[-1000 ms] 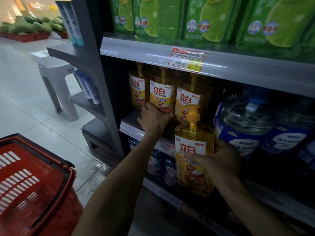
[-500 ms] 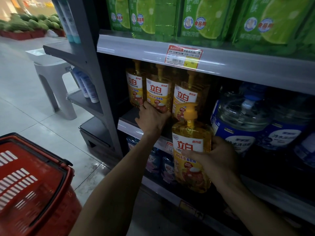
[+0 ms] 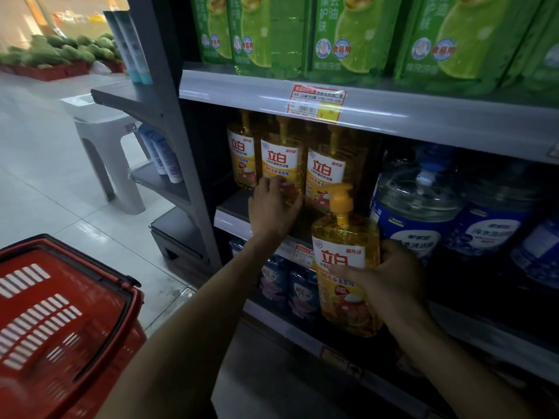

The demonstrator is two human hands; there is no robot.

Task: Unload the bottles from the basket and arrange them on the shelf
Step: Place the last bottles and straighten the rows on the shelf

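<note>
- The shelf (image 3: 233, 220) (a dark board with a pale front strip) carries 3 yellow pump bottles upright in a row at its left end: the left bottle (image 3: 240, 160), the middle bottle (image 3: 281, 160) and the right bottle (image 3: 325, 176), labels facing out.
- The left hand (image 3: 272, 211) reaches over the shelf's front edge and grips the middle bottle low down, with bent fingers on its label and the thumb round its right side.
- The right hand (image 3: 390, 281) is wrapped around a 4th one, the held bottle (image 3: 344, 261), with its fingers across the label.
- The held bottle is upright and off the shelf, just in front of its front edge and to the right of the row.
- Large water jugs (image 3: 417, 204) stand on the shelf to the right of the yellow row.
- Green packs (image 3: 348, 34) stand on the board above the shelf, and a price tag (image 3: 316, 101) is stuck on that board's front strip.
- Blue pouches (image 3: 302, 291) sit on the level below the shelf.
- The red basket (image 3: 60, 313) is well apart from the shelf, lower and to its left; its inside is blurred.
- A grey stool (image 3: 106, 146) stands on the floor to the left of the shelf.
</note>
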